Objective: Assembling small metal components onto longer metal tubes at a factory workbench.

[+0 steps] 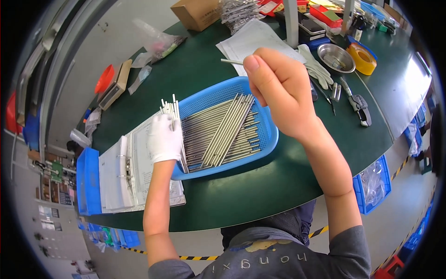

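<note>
At left, an open ring binder [111,174] lies on the green surface [223,200]; its print is too small to read. The white-gloved left hand [166,139] is closed around an upright bundle of metal rods [170,108] at the left end of the blue basket [274,135]. Further rods [204,128] lie inside the basket. The grey shirt [297,260], near, bears pale lettering. At right, the bare right hand [281,90], fingers curled, grips one thin rod [230,61], which projects leftward.
</note>
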Demonstrator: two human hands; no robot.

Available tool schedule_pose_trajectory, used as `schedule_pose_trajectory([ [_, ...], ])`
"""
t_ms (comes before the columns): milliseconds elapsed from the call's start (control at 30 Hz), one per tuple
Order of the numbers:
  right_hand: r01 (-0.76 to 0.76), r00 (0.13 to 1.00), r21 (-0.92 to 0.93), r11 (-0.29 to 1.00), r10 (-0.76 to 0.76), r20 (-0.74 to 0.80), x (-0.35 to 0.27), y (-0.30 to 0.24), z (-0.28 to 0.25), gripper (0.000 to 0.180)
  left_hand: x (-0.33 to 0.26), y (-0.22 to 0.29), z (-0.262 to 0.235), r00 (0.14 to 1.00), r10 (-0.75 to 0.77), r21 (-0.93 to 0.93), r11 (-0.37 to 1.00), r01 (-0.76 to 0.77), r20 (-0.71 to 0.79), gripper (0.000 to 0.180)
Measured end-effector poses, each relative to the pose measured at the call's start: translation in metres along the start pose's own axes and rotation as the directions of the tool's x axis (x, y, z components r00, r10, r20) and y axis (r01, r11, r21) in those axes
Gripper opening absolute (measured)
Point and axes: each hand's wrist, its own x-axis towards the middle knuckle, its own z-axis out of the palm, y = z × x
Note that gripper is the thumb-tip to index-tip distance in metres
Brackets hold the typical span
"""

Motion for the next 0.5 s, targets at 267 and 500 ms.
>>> schedule_pose_trajectory([
  [267, 0.159, 0.986, -0.189, 0.969, -0.165, -0.015, -0.003, 0.003, -0.002, 0.029, 0.021, 0.063, 0.051, 0.764, 0.119, -0.178, 0.984, -0.005, 0.634, 0.029],
  [500, 0.225, 0.971, -0.331, 0.917, -0.238, 0.001, 0.003, 0.008, 0.001, 0.024, 0.022, 0.054, 0.075, 0.779, 0.241, -0.410, 0.912, 0.022, 0.579, 0.028],
])
